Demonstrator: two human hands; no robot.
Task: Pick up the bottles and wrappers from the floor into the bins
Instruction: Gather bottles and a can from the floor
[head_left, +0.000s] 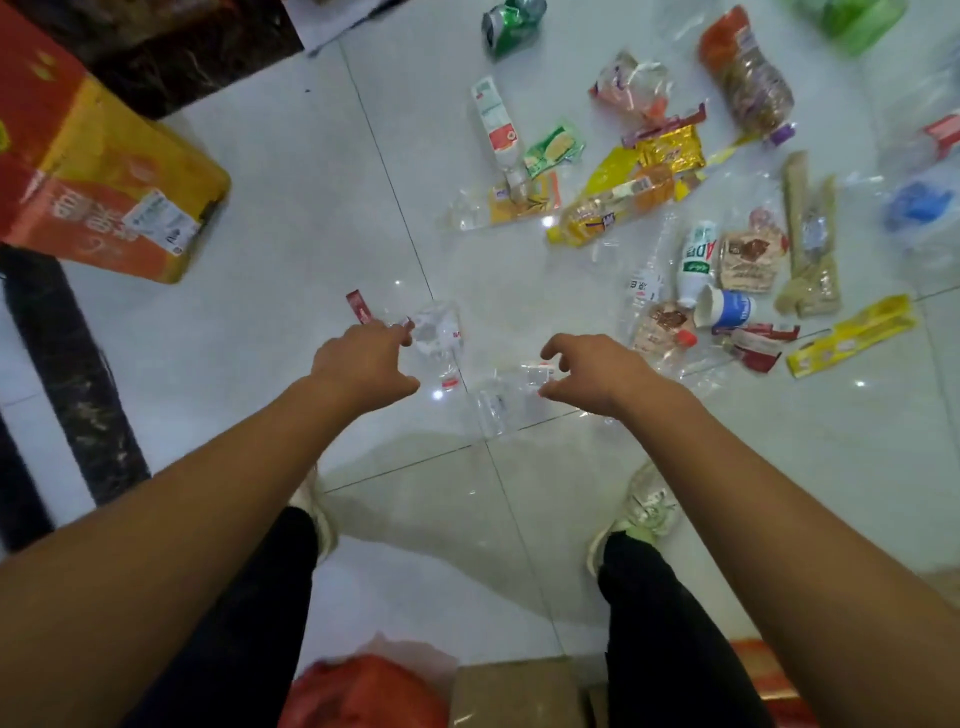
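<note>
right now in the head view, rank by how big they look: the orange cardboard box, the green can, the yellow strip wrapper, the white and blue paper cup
1. orange cardboard box, clearly the largest
2. yellow strip wrapper
3. green can, partly cut off by the frame edge and farther away, so it is unsure against the wrapper
4. white and blue paper cup, the smallest

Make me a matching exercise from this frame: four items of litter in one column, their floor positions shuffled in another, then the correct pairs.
Items
1. green crushed can
2. long yellow wrapper
3. clear wrapper with red strip
4. white bottle with green label

Places
A. at the left hand's fingertips
B. top of the view, far from both hands
C. lying beside a blue and white cup
D. right edge of the litter, on a tile seam

Pairs: 1-B, 2-D, 3-A, 4-C
</note>
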